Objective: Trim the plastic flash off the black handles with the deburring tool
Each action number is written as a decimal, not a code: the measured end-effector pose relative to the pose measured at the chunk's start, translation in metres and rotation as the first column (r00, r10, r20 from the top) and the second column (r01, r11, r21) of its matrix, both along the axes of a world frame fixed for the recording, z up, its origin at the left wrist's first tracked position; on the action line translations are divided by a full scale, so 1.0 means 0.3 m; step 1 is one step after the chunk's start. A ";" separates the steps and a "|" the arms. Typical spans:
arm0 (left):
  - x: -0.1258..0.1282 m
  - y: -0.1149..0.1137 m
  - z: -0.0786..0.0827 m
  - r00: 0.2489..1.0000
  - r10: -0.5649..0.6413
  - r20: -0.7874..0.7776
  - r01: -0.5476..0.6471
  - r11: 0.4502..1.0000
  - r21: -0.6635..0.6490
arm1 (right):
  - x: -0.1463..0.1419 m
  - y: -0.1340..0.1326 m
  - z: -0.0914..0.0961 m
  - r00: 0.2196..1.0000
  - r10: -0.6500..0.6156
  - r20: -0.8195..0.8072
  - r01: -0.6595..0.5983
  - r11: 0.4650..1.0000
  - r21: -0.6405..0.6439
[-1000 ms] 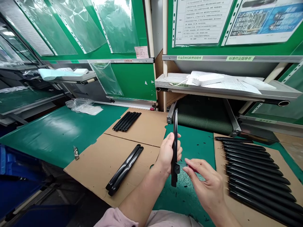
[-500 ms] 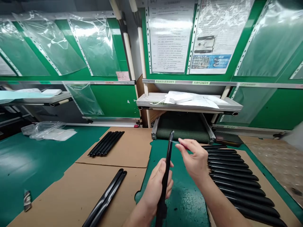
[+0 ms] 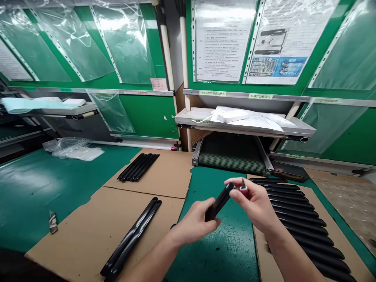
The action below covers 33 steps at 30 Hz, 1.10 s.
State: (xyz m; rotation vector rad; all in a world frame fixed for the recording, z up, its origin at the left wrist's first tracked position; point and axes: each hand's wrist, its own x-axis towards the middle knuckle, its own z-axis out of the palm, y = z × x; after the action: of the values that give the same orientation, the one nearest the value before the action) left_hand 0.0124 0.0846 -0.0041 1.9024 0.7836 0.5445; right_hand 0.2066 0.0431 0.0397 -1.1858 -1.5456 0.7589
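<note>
Bar (image 3: 221,203) is gripped by the left hand (image 3: 197,220), fingers curled round; the right hand (image 3: 256,203) grasps a tool (image 3: 243,187), thumb and forefinger at the bar's end.

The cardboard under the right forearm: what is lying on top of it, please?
Long black bars lie side by side on the cardboard. The right hand and right forearm cover many of their left ends, so anything there cannot be seen.

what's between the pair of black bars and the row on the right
In the head view: cardboard, green tabletop and more cardboard, with the left hand, its black bar and the right hand above.
</note>
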 end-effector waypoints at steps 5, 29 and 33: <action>-0.004 0.124 -0.039 0.999 0.008 0.038 -0.029 0.813 0.582 | -0.032 -0.066 0.024 0.906 0.100 0.412 -0.108 0.994 -0.002; -0.022 0.121 -0.036 0.993 0.062 0.103 -0.108 0.836 0.538 | -0.060 -0.063 -0.074 0.750 -0.178 0.637 -0.091 0.926 0.366; -0.011 0.032 -0.067 0.975 0.181 0.129 -0.216 0.906 0.364 | -0.073 -0.052 -0.094 0.702 -0.361 0.614 0.028 0.876 0.482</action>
State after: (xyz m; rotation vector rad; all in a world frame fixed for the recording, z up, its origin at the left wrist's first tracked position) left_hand 0.0090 0.0942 -0.0242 2.1382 0.8648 0.9621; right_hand 0.1848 0.0275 0.0114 -1.3228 -2.0016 -0.2547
